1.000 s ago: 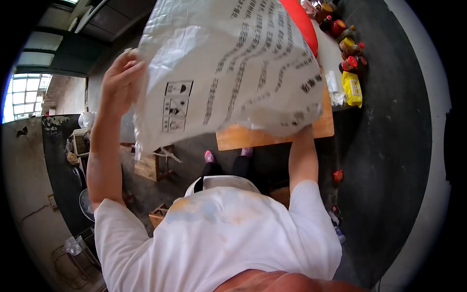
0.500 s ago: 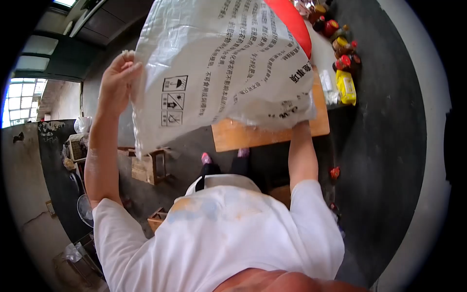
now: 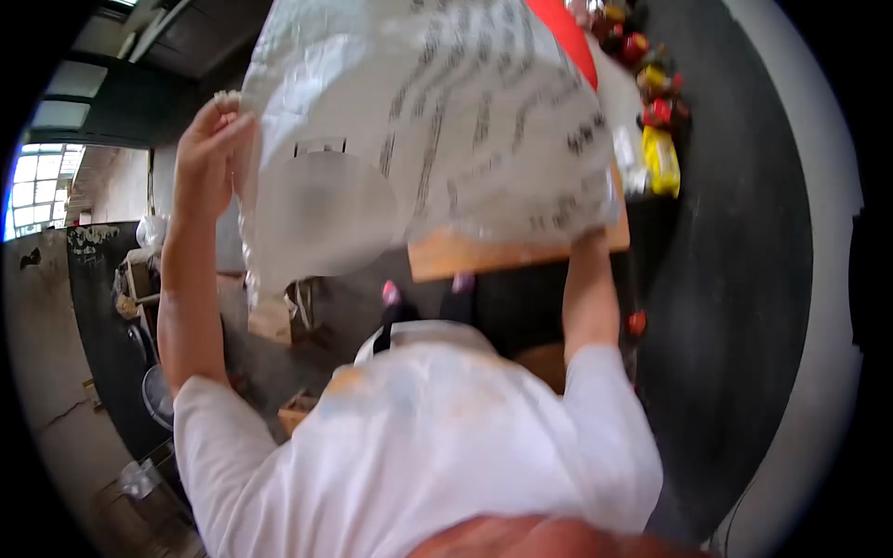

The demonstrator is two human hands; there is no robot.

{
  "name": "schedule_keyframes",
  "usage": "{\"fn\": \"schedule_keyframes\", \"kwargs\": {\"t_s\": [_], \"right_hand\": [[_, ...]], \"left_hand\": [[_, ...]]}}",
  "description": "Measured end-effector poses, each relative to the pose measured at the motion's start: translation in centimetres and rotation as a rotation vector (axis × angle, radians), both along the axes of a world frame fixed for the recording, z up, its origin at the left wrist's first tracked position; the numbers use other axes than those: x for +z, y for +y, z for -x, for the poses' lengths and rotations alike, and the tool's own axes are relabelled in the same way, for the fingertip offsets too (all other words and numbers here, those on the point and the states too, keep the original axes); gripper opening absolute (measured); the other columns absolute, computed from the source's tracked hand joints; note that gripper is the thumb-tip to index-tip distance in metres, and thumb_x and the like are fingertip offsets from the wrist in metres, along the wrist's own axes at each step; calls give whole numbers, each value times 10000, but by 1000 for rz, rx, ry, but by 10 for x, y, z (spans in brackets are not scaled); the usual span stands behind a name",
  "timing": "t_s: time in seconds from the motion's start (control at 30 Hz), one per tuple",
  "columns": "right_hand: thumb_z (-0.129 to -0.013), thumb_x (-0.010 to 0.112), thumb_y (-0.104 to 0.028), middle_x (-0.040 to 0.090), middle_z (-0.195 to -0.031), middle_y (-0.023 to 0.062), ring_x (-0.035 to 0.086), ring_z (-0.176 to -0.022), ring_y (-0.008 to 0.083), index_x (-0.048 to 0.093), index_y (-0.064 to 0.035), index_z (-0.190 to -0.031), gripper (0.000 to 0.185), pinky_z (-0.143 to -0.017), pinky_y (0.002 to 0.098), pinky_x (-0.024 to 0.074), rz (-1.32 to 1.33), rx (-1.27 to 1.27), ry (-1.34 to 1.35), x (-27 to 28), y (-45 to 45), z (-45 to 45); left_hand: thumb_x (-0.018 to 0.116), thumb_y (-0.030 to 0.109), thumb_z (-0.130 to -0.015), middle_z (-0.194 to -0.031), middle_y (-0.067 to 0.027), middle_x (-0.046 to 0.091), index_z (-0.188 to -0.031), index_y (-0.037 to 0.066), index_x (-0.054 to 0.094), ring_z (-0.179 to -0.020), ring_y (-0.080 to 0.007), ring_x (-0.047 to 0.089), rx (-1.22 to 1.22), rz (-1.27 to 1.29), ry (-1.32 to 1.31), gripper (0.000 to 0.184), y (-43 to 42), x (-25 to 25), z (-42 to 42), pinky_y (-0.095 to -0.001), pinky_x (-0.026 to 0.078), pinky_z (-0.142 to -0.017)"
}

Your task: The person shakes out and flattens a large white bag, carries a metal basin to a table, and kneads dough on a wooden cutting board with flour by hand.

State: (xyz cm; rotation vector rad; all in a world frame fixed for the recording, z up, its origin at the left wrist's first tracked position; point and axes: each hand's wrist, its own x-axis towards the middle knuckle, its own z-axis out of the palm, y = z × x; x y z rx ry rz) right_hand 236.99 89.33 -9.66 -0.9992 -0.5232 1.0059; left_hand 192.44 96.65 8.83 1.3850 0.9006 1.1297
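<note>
A large white plastic sack (image 3: 502,121) with dark printed lettering and a red area hangs stretched out in front of me. My left hand (image 3: 212,153) is closed on its left edge, thumb and fingers pinching the rim. At the sack's lower right, my right hand (image 3: 590,244) goes behind or inside the plastic; only the wrist shows and its fingers are hidden. A wooden board (image 3: 493,259) lies behind the sack, which covers most of it. Part of the print is smeared by blur.
Several bottles and jars (image 3: 659,82) stand along the right, above a yellow packet (image 3: 661,160) and a white packet (image 3: 631,160). A small wooden stool (image 3: 272,319) is on the floor at left. A fan (image 3: 156,395) stands at the far left.
My left hand has shifted slightly left and my right hand slightly right, so the sack is spread a little wider. The view is blurrier now.
</note>
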Motion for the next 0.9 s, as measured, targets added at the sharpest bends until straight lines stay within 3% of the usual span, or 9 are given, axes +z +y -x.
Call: {"fn": "schedule_keyframes", "kwargs": {"t_s": [0.37, 0.4, 0.53, 0.63, 0.7, 0.77, 0.9], "right_hand": [[-777, 542, -118, 598, -915, 140, 588, -830, 298, 563, -66, -990, 221, -714, 351, 475, -28, -7, -34, 12, -2, -12], [-775, 543, -118, 598, -914, 141, 588, -829, 299, 564, -66, -989, 220, -713, 352, 475, -19, -5, -33, 12, -4, -11], [-771, 547, -115, 600, -909, 145, 590, -826, 305, 567, -66, -983, 218, -710, 356, 476, -40, 28, -61, 17, -5, 3], [-768, 550, -112, 601, -906, 147, 591, -823, 310, 569, -66, -978, 216, -708, 358, 477, -79, 99, -120, 33, -10, 28], [-765, 552, -111, 602, -904, 149, 592, -822, 313, 571, -66, -975, 215, -706, 360, 477, -123, 163, -172, 44, -18, 57], [-763, 554, -110, 603, -902, 151, 593, -820, 316, 572, -66, -972, 214, -704, 362, 478, -174, 245, -245, 54, -24, 91], [-759, 558, -107, 604, -897, 155, 595, -817, 322, 575, -66, -966, 212, -701, 365, 479, -309, 430, -434, 60, -37, 173]], "left_hand": [[562, 68, -821, -870, -31, 592, -984, 43, 565, -769, -83, 551, 163, 29, -17, 165, -26, -32, 37, -208, 426, -678], [563, 50, -827, -768, 34, 531, -969, 57, 554, -633, -33, 491, 265, 77, -94, 143, -29, -33, 34, -156, 383, -546], [559, 52, -827, -725, 56, 495, -976, 70, 544, -562, -22, 433, 334, 79, -41, 151, -45, -65, 63, -163, 328, -473], [528, 21, -820, -756, 35, 518, -911, 76, 547, -632, -39, 460, 365, 105, -25, 107, -46, -117, 111, -178, 353, -545], [481, 65, -854, -803, 33, 564, -998, 71, 558, -581, -40, 476, 353, 93, 38, 163, -54, -153, 127, -157, 352, -492], [453, 114, -855, -858, 3, 601, -992, 70, 564, -645, -90, 551, 564, 276, -135, 182, -75, -145, 90, -196, 430, -568], [488, 101, -827, -860, -4, 591, -1015, 92, 561, -715, -122, 560, 641, 527, -209, 202, -88, -238, 147, -242, 434, -639]]}}
